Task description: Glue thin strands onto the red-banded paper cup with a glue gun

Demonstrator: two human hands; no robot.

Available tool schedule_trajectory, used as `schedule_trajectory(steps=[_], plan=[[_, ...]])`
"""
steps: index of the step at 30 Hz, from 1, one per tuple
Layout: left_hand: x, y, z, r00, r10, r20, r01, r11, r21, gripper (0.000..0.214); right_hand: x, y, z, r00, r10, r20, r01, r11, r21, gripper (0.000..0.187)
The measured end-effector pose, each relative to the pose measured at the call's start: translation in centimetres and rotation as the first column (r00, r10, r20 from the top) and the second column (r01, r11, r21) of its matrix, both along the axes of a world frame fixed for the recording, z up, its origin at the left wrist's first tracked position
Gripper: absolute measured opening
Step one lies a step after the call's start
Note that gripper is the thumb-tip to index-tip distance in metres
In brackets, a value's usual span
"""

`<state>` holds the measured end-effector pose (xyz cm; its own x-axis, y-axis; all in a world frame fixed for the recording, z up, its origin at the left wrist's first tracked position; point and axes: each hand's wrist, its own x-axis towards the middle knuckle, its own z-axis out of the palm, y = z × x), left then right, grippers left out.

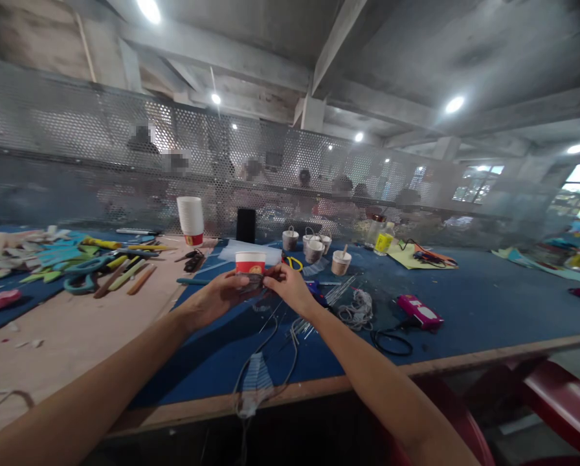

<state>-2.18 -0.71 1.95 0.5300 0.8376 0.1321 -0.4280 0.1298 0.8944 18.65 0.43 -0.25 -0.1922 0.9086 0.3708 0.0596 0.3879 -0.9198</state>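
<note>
A red and white paper cup (250, 260) is held upright above the blue table covering. Grey material that looks like cord (254, 281) goes around its lower part. My left hand (224, 290) is closed around the cup's left side, thumb in front. On the right, my right hand (287, 285) pinches at the grey cord by the cup's lower edge; its fingertips are partly hidden. Below my hands a loose loop of grey cord (294, 349) runs over the table's front edge with a striped clear piece (257, 382). A glue gun (316, 292) lies partly behind my right hand.
Stacked paper cups (191, 217) stand behind, left of a black phone-like slab (246, 225). Several cord-wrapped cups (314, 250) are at the back. Scissors (89, 272) and clay-like sticks lie left. Tangled cord (358, 310), glue sticks and a magenta device (420, 312) lie right.
</note>
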Motion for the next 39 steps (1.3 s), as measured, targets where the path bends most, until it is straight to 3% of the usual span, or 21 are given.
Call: schedule_trajectory(steps=[7, 15, 20, 26, 39], plan=[[0.3, -0.2, 0.2, 0.992, 0.043, -0.122, -0.035, 0.997, 0.066, 0.027, -0.1, 0.2, -0.2, 0.999, -0.014, 0.03, 0.013, 1.0, 0.005, 0.022], [0.2, 0.7, -0.7, 0.987, 0.127, -0.093, -0.124, 0.991, 0.046, 0.023, -0.3, 0.0, -0.1, 1.0, -0.012, -0.002, 0.012, 1.0, -0.027, 0.027], [0.5, 0.4, -0.4, 0.992, 0.093, -0.086, -0.092, 0.996, 0.013, 0.022, -0.2, 0.1, -0.4, 1.0, -0.013, 0.008, 0.013, 1.0, -0.009, 0.035], [0.6, -0.3, 0.1, 0.999, 0.024, -0.036, -0.025, 0.999, -0.024, 0.017, 0.0, 0.1, -0.4, 0.992, -0.085, 0.093, 0.078, 0.994, 0.08, 0.029], [0.9, -0.3, 0.1, 0.999, 0.049, -0.013, -0.049, 0.998, -0.044, 0.015, -0.5, -0.7, 0.3, 1.0, 0.012, 0.027, -0.011, 1.0, -0.007, 0.031]])
